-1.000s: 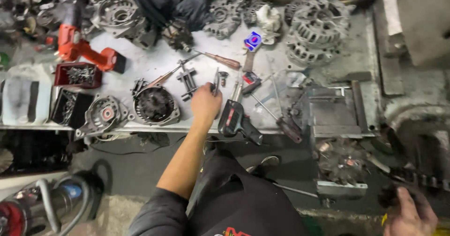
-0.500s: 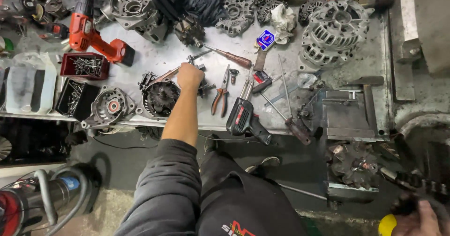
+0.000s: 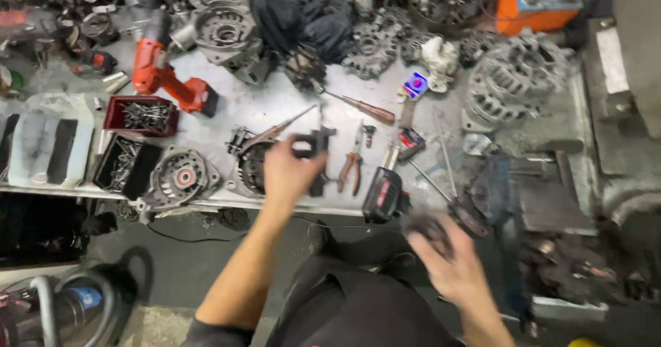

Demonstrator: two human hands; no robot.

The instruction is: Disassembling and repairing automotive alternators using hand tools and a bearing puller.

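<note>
Black metal part (image 3: 313, 144) is pinched in the left hand (image 3: 289, 175) above the bench edge (image 3: 206, 204), the blurred right hand (image 3: 447, 264) curls round a dark lump (image 3: 427, 224), and either could, I judge, slip and drop to the floor.

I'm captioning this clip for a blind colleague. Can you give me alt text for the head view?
Seen from above, the left hand grips a small dark metal part over a cluttered workbench, while the blurred right hand holds a dark object below the bench edge. A red cordless tool, orange-handled pliers and alternator housings lie around.
</note>
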